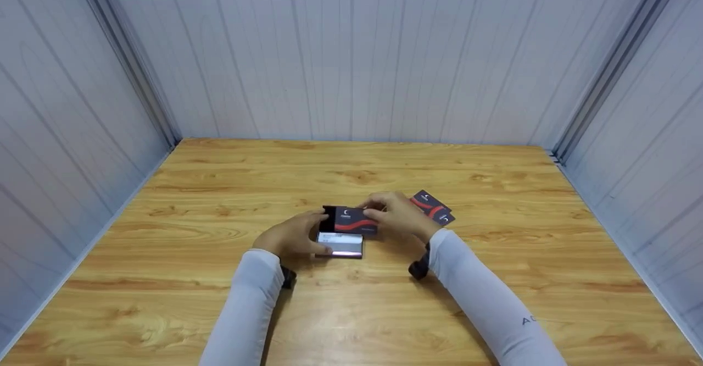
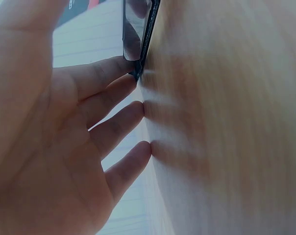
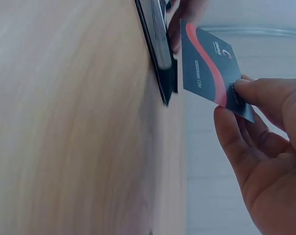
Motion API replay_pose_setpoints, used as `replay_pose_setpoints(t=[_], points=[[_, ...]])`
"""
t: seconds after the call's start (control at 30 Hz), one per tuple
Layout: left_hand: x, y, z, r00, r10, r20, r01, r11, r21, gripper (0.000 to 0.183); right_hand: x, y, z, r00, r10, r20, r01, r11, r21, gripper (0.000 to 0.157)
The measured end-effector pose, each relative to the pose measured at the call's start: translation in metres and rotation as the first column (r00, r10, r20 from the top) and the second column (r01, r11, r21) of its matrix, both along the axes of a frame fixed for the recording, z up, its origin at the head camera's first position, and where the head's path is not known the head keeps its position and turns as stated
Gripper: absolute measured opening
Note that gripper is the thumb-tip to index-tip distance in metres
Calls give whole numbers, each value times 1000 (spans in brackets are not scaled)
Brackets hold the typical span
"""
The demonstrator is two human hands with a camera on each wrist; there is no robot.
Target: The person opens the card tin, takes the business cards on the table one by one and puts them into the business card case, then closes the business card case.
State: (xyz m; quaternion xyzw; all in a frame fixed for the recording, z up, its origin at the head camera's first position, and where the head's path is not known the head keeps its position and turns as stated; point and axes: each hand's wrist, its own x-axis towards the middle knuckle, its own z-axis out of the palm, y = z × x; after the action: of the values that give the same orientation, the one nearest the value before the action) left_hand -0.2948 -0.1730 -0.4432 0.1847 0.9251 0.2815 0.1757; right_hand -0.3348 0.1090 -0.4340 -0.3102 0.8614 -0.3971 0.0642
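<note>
A card case (image 1: pixel 345 254) lies opened flat on the wooden table, its shiny silver cover nearer the person and its black half (image 1: pixel 328 220) farther away. My left hand (image 1: pixel 294 235) holds the case at its left side, thumb on the silver cover and fingertips at the black half. In the left wrist view, the other fingers reach down to the tabletop. My right hand (image 1: pixel 400 215) pinches a dark business card (image 3: pixel 207 66) with a red wave between thumb and fingers. The right wrist view shows this card raised above the table, beside the case (image 3: pixel 160 54).
Dark cards with red waves (image 1: pixel 431 208) lie overlapping on the table, just right of the right hand. Pale panelled walls (image 1: pixel 351 58) stand behind the wooden table (image 1: pixel 351 322) and on both sides.
</note>
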Motion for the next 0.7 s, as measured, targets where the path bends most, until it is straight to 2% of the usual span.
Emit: replay_pose_setpoints(t=[0.17,0.4,0.7], points=[[-3,1,-1,1000,-9,1,9,999,46,92,0,-15,-3,1000,27,4,-27,999,-16,21],[-6,1,-3,998,-58,5,57,987,147,75,1,-31,-6,998,61,-11,-62,998,-20,20],[-2,2,0,1000,-15,6,14,997,79,97,3,-37,-13,999,24,39,-27,998,57,19]])
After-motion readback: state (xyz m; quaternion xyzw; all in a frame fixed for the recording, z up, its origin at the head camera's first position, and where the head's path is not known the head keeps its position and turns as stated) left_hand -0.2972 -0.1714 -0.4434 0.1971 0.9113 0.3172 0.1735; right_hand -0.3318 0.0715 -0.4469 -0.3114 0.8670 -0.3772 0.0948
